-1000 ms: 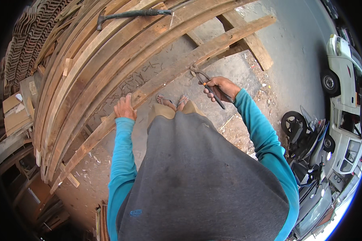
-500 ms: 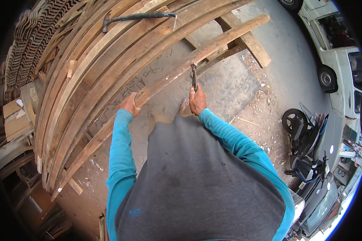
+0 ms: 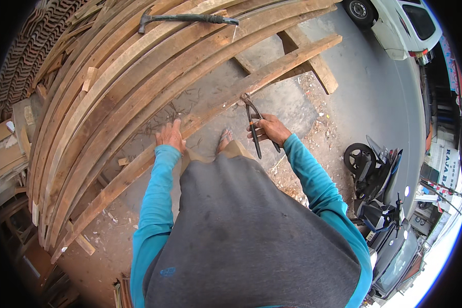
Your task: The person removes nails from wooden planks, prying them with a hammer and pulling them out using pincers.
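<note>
Right hand [image 3: 271,129] is holding black steel pincers [image 3: 250,118], handles now spreading, so probably resetting; left hand [image 3: 170,136] is resting unclenched on a long brown wooden beam [image 3: 277,71].

Floor [image 3: 100,262] beneath me, grey to brown, carries my sandalled foot [image 3: 225,139], dark nail-like bits [image 3: 164,114] strewn beyond near beam [image 3: 210,114], pale debris [image 3: 321,110] to my right. Cross timber [image 3: 318,74] runs under near beam. Row of long beams [image 3: 138,87] carries hammer [image 3: 190,18], lying crosswise, head to my left, plus small wood block [image 3: 90,78].
</note>
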`<state>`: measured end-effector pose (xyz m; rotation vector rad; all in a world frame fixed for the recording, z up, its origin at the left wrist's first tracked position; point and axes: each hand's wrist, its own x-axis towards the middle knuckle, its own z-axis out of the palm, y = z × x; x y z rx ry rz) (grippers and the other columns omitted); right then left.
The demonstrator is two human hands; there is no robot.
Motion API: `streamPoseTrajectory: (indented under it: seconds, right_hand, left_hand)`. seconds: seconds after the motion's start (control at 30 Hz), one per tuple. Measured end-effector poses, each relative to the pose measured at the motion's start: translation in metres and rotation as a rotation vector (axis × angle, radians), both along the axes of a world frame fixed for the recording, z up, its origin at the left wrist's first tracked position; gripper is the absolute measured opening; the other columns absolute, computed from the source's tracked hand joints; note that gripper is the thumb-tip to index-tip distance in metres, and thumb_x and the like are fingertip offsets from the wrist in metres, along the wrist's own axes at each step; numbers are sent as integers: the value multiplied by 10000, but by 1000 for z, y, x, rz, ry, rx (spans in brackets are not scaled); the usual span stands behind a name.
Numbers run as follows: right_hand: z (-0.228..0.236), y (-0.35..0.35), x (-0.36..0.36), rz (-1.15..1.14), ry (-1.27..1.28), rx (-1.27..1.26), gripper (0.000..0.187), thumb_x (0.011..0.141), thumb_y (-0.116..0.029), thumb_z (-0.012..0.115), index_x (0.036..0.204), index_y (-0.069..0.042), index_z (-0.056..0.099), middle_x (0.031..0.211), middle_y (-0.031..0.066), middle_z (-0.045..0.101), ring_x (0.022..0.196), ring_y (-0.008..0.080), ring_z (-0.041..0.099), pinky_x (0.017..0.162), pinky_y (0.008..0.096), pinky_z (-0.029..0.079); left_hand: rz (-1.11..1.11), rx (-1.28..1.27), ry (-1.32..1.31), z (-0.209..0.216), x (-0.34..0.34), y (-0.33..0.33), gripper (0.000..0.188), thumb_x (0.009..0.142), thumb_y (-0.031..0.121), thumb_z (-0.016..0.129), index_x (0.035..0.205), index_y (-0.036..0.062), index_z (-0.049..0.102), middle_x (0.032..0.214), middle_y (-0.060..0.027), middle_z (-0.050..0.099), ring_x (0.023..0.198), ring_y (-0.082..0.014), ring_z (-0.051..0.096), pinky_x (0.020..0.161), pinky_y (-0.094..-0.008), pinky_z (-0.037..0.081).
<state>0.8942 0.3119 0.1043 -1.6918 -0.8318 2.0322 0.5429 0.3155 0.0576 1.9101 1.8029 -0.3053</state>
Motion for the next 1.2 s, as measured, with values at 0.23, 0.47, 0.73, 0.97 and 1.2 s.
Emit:
streamPoseTrajectory:
  seconds: [0.23, 0.47, 0.73, 0.97, 1.2]
  right_hand:
    - [23, 24, 30, 14, 135, -155, 347, 910, -89, 443, 1208, 82, 490, 992, 218, 644, 845, 332, 684, 741, 450, 581]
    - [4, -32, -60, -483, 87, -55, 223, 944, -151, 449, 1123, -34, 512, 771, 59, 539, 569, 160, 492, 479, 325, 443]
    - [-130, -46, -132, -388, -777, 610, 426, 973, -240, 441, 1279, 56, 439, 1017, 281, 637, 914, 441, 640, 825, 517, 512]
    - [-112, -29, -125, -309, -645, 538, 461, 951, -221, 499, 1295, 55, 365, 1127, 392, 559, 1096, 544, 546, 941, 569, 424]
    - [-101, -44, -88, -11, -798, 667, 280, 905, -138, 572, 1101, -6, 421, 1060, 315, 558, 1040, 522, 540, 863, 566, 450]
  left_hand:
    - [-25, 202, -40, 5, 2, -8, 690, 716, 223, 849, 1282, 154, 461, 1190, -139, 573, 1179, -347, 540, 941, -536, 414]
    - [3, -63, -30, -18, -3, -2, 770, 719, 243, 837, 1368, 163, 431, 1266, -189, 605, 1256, -372, 537, 1017, -581, 403]
    - [-57, -105, -184, -25, -29, 20, 696, 659, 213, 795, 1281, 81, 512, 1146, -242, 670, 1098, -407, 641, 942, -459, 512]
    - [-185, -193, -362, -59, -54, 52, 739, 605, 237, 811, 1264, 22, 555, 1067, -241, 680, 999, -364, 673, 886, -425, 533]
    - [-148, -362, -381, -38, -42, 70, 820, 645, 310, 776, 1346, -36, 532, 1120, -263, 677, 1018, -371, 662, 892, -412, 527]
